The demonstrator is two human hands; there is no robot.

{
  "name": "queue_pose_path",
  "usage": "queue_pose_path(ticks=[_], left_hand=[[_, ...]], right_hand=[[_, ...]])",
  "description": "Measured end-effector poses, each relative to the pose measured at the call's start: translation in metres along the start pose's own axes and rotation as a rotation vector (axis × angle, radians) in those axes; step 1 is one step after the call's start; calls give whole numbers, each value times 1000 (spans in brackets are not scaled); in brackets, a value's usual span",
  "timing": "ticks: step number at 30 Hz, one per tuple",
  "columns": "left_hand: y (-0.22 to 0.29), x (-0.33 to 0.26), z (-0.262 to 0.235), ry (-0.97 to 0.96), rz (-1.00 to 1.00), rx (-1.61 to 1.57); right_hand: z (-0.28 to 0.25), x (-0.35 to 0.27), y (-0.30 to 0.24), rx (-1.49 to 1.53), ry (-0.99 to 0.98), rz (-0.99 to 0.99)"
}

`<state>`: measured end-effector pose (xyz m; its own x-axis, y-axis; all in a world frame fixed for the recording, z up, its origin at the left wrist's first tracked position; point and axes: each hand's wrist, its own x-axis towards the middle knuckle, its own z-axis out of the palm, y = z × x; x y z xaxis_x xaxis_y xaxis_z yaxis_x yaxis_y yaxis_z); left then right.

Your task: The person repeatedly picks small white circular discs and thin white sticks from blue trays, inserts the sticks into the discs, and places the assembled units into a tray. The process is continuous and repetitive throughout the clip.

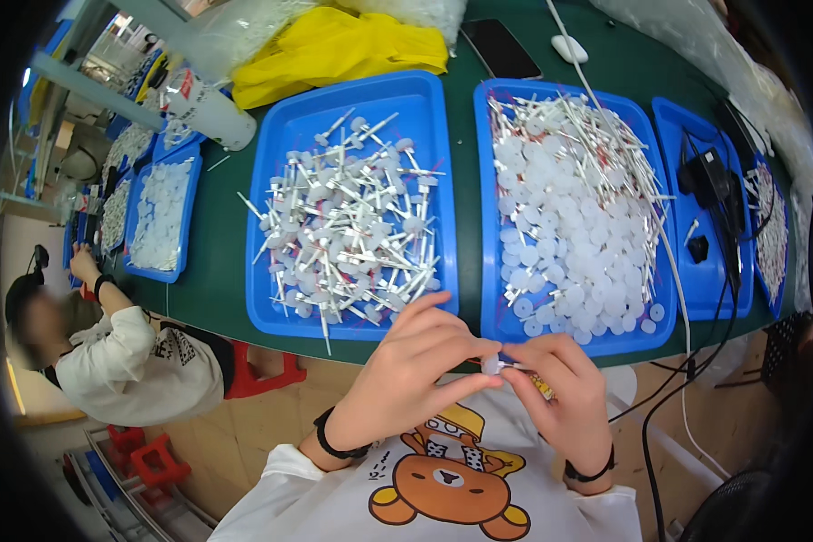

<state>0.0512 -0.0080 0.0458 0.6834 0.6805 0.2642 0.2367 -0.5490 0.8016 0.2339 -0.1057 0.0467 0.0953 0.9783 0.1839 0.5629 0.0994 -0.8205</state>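
Observation:
My left hand [420, 357] and my right hand [565, 388] meet in front of the table's near edge. Between their fingertips is a small translucent white disc [491, 364] with a white stem; the left fingers pinch the disc side and the right fingers the stem side. Just beyond my left hand, a blue tray [255, 294] holds a heap of white stems with discs fitted on them [348, 226]. Beyond my right hand, another blue tray [490, 316] holds loose white discs [569, 248] at the front and thin white stems with reddish wires [605, 135] toward the back.
A narrower blue tray [709, 294] at the right holds black adapters and cables. At the back lie a yellow bag [334, 50], a phone [501, 50] and a white mouse [569, 50]. White cable crosses the right tray. A co-worker [135, 352] sits at the left beside more trays.

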Motion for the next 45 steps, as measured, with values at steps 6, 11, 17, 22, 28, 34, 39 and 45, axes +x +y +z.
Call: queue_pose_path(ticks=[6,11,17,22,28,34,39,45], left_hand=[[-18,-8,-44,453,-161,390],[-27,-4,-58,562,-337,758],[-18,-23,-47,381,-388,748],[-8,-29,-17,133,-203,477],[3,-2,36,74,-78,384],[-2,20,68,-80,-77,543],[-4,25,71,-60,-121,533],[8,4,38,152,-196,187]], right_hand=[[-1,-7,-6,-12,40,154],[0,-2,-4,-105,-20,-15],[3,-3,2,-99,-52,-2],[-5,5,16,-278,94,28],[-17,16,20,-383,118,65],[-18,8,21,-343,116,111],[-19,7,25,-346,124,125],[-11,14,29,-416,97,43]])
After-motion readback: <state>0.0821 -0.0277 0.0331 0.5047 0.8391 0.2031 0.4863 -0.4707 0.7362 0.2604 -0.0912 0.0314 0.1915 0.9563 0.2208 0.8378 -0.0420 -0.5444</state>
